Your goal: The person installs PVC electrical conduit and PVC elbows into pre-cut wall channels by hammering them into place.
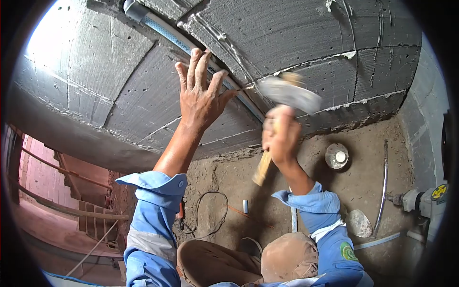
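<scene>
A pipe [167,31] runs along a channel in the grey block wall [334,33]. The left hand [200,95] is set over the pipe with fingers spread; a thin item [246,88] at its thumb tip is too small to identify. Near the pipe's lower end, the right hand [282,131] grips a hammer [289,94], its head blurred. Right of the pipe, a round vessel [329,162] rests on the dirt floor [361,186]; a power tool [425,203] lies farther right. Below the pipe: a looped cable [226,206] and a short tube [245,206].
</scene>
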`<state>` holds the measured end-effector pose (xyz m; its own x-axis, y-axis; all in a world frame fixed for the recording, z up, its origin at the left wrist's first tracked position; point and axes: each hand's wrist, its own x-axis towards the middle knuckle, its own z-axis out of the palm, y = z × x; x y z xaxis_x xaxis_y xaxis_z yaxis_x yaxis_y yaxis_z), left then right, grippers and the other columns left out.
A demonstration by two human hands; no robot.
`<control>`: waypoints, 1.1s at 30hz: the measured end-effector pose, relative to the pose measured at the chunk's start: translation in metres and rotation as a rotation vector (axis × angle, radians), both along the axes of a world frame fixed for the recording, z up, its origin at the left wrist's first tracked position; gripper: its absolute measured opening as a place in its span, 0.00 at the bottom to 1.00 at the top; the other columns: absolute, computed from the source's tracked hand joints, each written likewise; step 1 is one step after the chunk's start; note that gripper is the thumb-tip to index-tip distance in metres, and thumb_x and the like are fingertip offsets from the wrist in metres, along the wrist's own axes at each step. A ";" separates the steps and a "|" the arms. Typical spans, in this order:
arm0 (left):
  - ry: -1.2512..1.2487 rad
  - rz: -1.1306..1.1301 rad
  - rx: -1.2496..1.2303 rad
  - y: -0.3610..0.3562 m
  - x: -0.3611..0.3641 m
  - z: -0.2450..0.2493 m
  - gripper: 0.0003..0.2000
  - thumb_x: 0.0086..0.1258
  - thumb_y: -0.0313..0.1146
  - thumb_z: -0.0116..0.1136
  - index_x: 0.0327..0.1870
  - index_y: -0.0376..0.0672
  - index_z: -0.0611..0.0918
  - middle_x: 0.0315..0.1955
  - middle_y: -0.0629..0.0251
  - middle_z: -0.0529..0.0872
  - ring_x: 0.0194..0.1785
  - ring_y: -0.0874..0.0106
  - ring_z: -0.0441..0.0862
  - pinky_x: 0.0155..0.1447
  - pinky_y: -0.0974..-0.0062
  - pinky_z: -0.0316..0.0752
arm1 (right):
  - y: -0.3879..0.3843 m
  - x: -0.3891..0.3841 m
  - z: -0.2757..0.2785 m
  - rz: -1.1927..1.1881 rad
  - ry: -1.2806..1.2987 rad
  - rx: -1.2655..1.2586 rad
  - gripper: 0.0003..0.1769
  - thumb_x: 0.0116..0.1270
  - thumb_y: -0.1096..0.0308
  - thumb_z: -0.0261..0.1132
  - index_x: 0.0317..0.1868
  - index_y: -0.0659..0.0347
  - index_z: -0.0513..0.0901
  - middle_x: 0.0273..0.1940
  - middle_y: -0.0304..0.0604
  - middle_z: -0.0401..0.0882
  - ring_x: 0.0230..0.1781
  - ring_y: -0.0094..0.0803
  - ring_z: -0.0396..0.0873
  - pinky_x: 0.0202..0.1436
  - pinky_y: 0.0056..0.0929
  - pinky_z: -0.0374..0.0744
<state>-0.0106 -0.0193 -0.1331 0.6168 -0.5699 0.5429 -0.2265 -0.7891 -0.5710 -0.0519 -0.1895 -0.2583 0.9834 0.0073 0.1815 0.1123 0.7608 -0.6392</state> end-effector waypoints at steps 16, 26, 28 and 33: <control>0.001 -0.056 -0.055 0.003 0.004 -0.002 0.24 0.57 0.53 0.73 0.53 0.57 0.82 0.75 0.55 0.63 0.83 0.55 0.49 0.82 0.39 0.37 | -0.011 0.014 0.011 0.062 -0.050 -0.282 0.29 0.82 0.42 0.44 0.39 0.61 0.73 0.20 0.31 0.65 0.12 0.17 0.64 0.12 0.19 0.65; 0.011 -0.031 -0.045 0.005 0.003 -0.002 0.24 0.58 0.53 0.73 0.53 0.57 0.82 0.76 0.57 0.63 0.83 0.57 0.50 0.83 0.42 0.35 | -0.035 -0.003 0.032 -0.157 -0.127 0.032 0.28 0.82 0.42 0.44 0.42 0.61 0.72 0.20 0.33 0.65 0.12 0.17 0.63 0.13 0.19 0.65; 0.015 -0.046 -0.053 0.007 0.004 -0.002 0.24 0.58 0.53 0.73 0.53 0.57 0.81 0.76 0.57 0.63 0.83 0.57 0.50 0.83 0.43 0.34 | -0.033 0.004 0.030 -0.120 -0.139 -0.139 0.27 0.82 0.44 0.46 0.41 0.61 0.73 0.20 0.33 0.65 0.13 0.16 0.62 0.14 0.19 0.64; 0.013 -0.045 -0.042 0.006 0.003 0.000 0.23 0.60 0.53 0.72 0.53 0.57 0.81 0.76 0.58 0.62 0.83 0.58 0.50 0.84 0.44 0.35 | -0.041 0.018 0.032 0.160 0.026 -0.404 0.27 0.82 0.45 0.48 0.39 0.63 0.74 0.20 0.31 0.65 0.12 0.16 0.64 0.11 0.21 0.64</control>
<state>-0.0071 -0.0136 -0.1334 0.5983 -0.5736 0.5594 -0.2689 -0.8015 -0.5342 -0.0336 -0.2302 -0.2264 0.9682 0.2256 0.1081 -0.0067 0.4555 -0.8902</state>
